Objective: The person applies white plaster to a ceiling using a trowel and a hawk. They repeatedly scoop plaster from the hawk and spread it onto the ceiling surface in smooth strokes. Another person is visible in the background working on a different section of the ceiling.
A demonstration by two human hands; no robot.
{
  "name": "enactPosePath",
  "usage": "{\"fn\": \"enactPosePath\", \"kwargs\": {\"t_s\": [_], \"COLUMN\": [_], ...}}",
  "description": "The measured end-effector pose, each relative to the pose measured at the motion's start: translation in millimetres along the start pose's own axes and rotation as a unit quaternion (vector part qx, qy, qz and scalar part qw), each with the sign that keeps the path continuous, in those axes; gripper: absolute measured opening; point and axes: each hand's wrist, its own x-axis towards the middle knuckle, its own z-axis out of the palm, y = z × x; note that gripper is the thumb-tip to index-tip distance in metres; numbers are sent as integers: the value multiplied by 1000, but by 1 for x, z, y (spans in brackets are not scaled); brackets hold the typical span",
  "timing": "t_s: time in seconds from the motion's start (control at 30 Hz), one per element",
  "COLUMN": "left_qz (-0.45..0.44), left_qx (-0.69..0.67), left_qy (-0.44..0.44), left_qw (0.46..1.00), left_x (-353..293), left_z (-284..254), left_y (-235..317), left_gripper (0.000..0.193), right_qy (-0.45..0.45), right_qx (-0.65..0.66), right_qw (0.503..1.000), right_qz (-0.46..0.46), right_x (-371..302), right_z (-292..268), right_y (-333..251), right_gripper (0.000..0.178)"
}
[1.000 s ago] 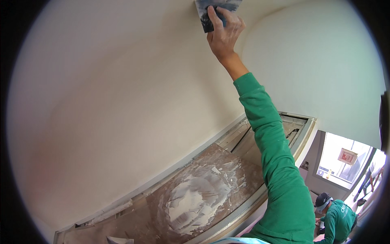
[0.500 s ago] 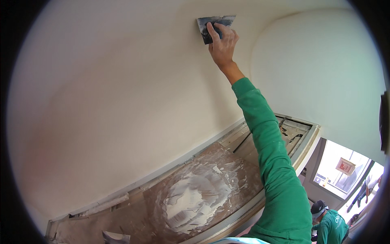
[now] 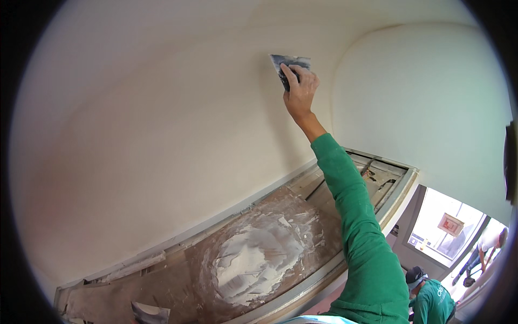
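Observation:
My right hand (image 3: 301, 94) grips a wide-bladed putty knife (image 3: 291, 61) with a dark handle, fingers closed round it. The blade is at the pale, smooth wall (image 3: 162, 135), its edge pointing up. Below on a brown board (image 3: 318, 216) lies a broad smeared patch of white filler (image 3: 259, 262). A second metal blade (image 3: 150, 313) shows at the bottom left, by the near end of the board. Its lower part is cut off, so I cannot tell whether anything holds it. My left hand is outside the picture.
The board rests on a dusty ledge with a raised pale rim (image 3: 396, 197). A curved pale panel (image 3: 421, 97) meets the wall at the right. Lower down at the right are a person in green (image 3: 434, 299), a bright window (image 3: 448, 221) and another person (image 3: 488, 243).
My right hand has drawn the putty knife down the wall and slightly to the right, still gripping it. The view has shifted slightly.

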Motion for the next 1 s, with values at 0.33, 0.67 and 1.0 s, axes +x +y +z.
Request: {"fn": "enactPosePath", "kwargs": {"t_s": [0.33,0.67,1.0], "left_qz": [-35,34,122], "left_qx": [-150,-113,-26], "left_qy": [-80,-151,-154], "left_qw": [985,982,980], "left_x": [-2,-2,-4], "left_z": [-7,-13,-22], "left_y": [14,-6,-17], "left_gripper": [67,62,63], "right_qy": [271,165,33], "right_qx": [-50,-43,-6], "right_qw": [956,981,997], "right_qz": [-101,-97,-74], "right_x": [142,115,58], "right_z": [-52,-3,36], "right_y": [-39,-40,-48], "right_gripper": [62,73,76]}}
